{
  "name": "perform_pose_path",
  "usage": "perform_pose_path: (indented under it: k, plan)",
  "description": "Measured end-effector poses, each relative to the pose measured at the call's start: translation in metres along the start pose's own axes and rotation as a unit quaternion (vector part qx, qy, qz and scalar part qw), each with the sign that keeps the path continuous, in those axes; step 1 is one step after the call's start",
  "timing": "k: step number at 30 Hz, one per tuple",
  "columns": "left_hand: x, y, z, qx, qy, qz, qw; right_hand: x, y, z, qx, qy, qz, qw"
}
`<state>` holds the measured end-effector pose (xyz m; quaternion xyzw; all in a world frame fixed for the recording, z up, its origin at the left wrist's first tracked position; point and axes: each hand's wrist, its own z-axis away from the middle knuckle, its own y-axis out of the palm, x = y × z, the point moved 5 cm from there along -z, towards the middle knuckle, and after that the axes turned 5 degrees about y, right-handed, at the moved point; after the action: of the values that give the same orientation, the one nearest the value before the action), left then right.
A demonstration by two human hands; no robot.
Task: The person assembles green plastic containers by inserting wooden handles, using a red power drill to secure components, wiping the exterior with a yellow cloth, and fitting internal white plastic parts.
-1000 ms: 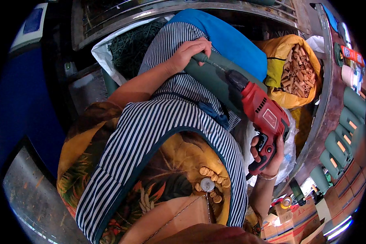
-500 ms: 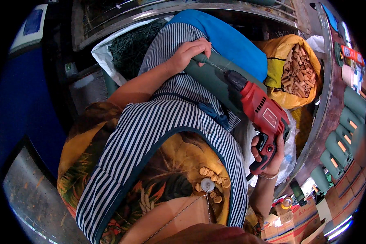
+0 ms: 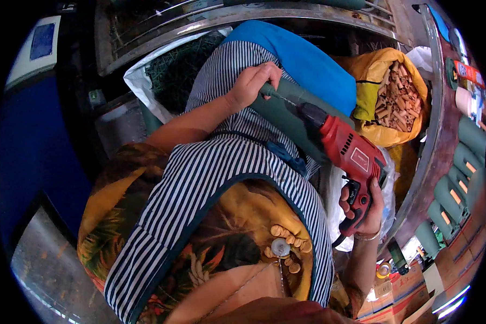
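In the head view, a worker in a striped apron (image 3: 221, 167) sits w/ a red power drill (image 3: 357, 154) angled over the lap, its chuck pointing up & left. R hand (image 3: 368, 208) is wrapped round the drill's black handle, fingers nr the trigger; whether it's pressed, can't tell. L hand (image 3: 256, 83) has its fingers closed on a small dk green piece (image 3: 267, 91), just beyond the lap roll's L end, w/ the thin drill bit (image 3: 287, 101) reaching to it; exact contact unclear. Dk green roll (image 3: 279, 120) lies across the lap beneath, blue cloth (image 3: 313, 67) alongside. Nearby: yellow bag (image 3: 390, 136) of tan tubes (image 3: 399, 105), R side; white sack (image 3: 139, 80) of dk green strands, L side; more green cylinders (image 3: 472, 135), far R.
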<state>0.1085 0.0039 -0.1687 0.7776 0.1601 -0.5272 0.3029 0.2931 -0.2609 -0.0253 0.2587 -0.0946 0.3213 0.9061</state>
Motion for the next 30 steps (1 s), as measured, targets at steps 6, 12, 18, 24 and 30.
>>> perform_pose_path:
  k: [6, 12, 18, 24, 30]
  plan:
    - [0.010, -0.005, 0.002, -0.011, 0.031, -0.041, 0.999, 0.003, 0.005, 0.000, 0.000, -0.002, 0.006, 1.000]
    - [0.006, -0.003, 0.002, -0.018, 0.003, -0.025, 1.000, 0.004, 0.009, -0.003, 0.011, -0.004, 0.009, 1.000]
    - [0.008, -0.004, 0.002, -0.010, 0.007, -0.045, 0.999, 0.005, 0.010, -0.004, 0.009, 0.002, 0.016, 1.000]
    - [0.007, 0.001, 0.002, -0.017, -0.002, -0.043, 0.999, 0.005, 0.016, -0.005, -0.002, 0.006, 0.017, 1.000]
    - [0.004, 0.002, 0.004, -0.017, 0.002, -0.040, 0.999, 0.002, 0.035, -0.011, 0.001, -0.004, 0.000, 1.000]
